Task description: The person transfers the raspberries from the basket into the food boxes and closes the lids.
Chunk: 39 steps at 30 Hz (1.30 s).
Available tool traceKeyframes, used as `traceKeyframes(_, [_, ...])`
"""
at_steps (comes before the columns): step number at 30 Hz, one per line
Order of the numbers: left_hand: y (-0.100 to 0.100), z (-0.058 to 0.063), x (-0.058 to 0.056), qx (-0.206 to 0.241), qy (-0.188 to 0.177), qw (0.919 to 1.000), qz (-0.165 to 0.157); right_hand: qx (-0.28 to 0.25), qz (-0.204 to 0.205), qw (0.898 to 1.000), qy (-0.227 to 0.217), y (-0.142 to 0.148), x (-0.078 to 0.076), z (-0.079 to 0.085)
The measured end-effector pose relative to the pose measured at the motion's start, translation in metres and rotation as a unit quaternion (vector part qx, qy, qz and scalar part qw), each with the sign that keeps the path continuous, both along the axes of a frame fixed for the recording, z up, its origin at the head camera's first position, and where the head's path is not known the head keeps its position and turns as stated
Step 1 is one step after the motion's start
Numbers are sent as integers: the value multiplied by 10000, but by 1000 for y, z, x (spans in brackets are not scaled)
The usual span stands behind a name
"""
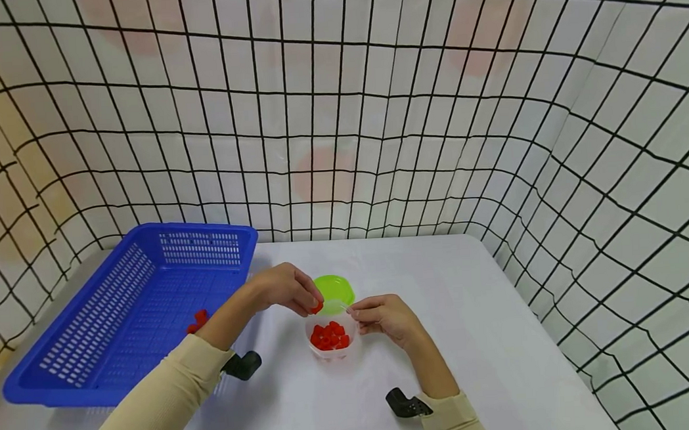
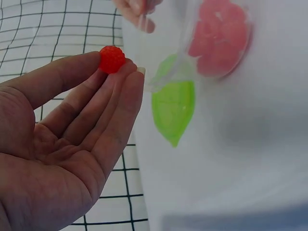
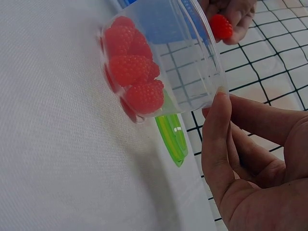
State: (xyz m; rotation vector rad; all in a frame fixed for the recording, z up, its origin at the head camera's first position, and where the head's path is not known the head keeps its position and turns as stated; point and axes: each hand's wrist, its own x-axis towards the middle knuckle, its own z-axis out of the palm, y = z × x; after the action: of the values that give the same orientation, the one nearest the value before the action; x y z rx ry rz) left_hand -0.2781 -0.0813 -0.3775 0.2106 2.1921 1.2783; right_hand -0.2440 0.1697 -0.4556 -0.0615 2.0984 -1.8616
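Observation:
Between thumb and fingertips my left hand (image 1: pixel 286 289) pinches a red raspberry (image 2: pixel 111 59), held close above the rim of a clear plastic container (image 3: pixel 185 72). My right hand (image 1: pixel 388 317) grips that container's rim at its right side, thumb and fingers on the edge. Several raspberries (image 1: pixel 330 337) lie in the bottom of the container. Behind it on the table is a bright green lid (image 1: pixel 334 288), partly seen through the clear wall in both wrist views.
A large blue plastic basket (image 1: pixel 142 300) stands on the left, with a few red raspberries (image 1: pixel 197 321) in it, partly hidden by the left forearm. White cloth covers the table (image 1: pixel 462 300). Black wire mesh (image 1: pixel 327 117) rises behind and along both sides.

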Motion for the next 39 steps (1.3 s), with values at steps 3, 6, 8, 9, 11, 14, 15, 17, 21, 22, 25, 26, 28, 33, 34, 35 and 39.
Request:
traceKeyframes(3, [3, -3, 3, -30, -17, 10000, -11, 32, -2, 10000, 0, 0, 0, 0])
traceKeyframes(6, [6, -5, 4, -30, -57, 10000, -8, 39, -4, 10000, 7, 0, 0, 0])
traceKeyframes(8, [7, -7, 5, -51, -60, 10000, -4, 34, -13, 10000, 1, 0, 0, 0])
traceKeyframes(9, [8, -7, 5, -61, -53, 10000, 8, 30, -15, 10000, -5, -1, 0, 0])
traceKeyframes(11, [9, -8, 5, -73, -37, 10000, 32, 23, -22, 10000, -16, -1, 0, 0])
traceKeyframes(14, [11, -8, 4, -73, -20, 10000, 21, 20, -27, 10000, -18, -1, 0, 0])
traceKeyframes(15, [11, -8, 4, -64, -32, 10000, 29, 19, -24, 10000, -12, 0, -1, 0])
traceKeyframes(17, [11, -9, 4, -48, -46, 10000, 25, 17, -13, 10000, 7, 0, -1, 0])
traceKeyframes(21, [11, -10, 3, -44, -36, 10000, 28, 15, -4, 10000, 26, 0, -2, -1])
traceKeyframes(22, [11, -10, 3, -37, -28, 10000, 38, 14, 0, 10000, 32, 0, -2, -1])
traceKeyframes(25, [10, -12, 3, 2, -18, 9999, 116, 13, -1, 10000, 26, 0, -2, -2])
traceKeyframes(26, [10, -12, 3, 21, -21, 9999, 167, 9, -4, 10000, 20, 0, -2, -1])
traceKeyframes(28, [10, -14, 3, 80, -26, 9995, 289, -6, -10, 10000, 14, 0, -1, -1])
traceKeyframes(33, [9, -15, 2, 226, -47, 9980, 596, -55, -20, 10000, -23, 0, 0, 0])
traceKeyframes(34, [9, -16, 2, 244, -49, 9978, 613, -54, -22, 10000, -29, 0, 0, 0])
traceKeyframes(35, [9, -16, 1, 249, -42, 9979, 603, -54, -23, 10000, -33, 0, 0, 0])
traceKeyframes(39, [9, -16, 1, 250, -29, 9982, 549, -43, -24, 10000, -34, 0, 0, 1])
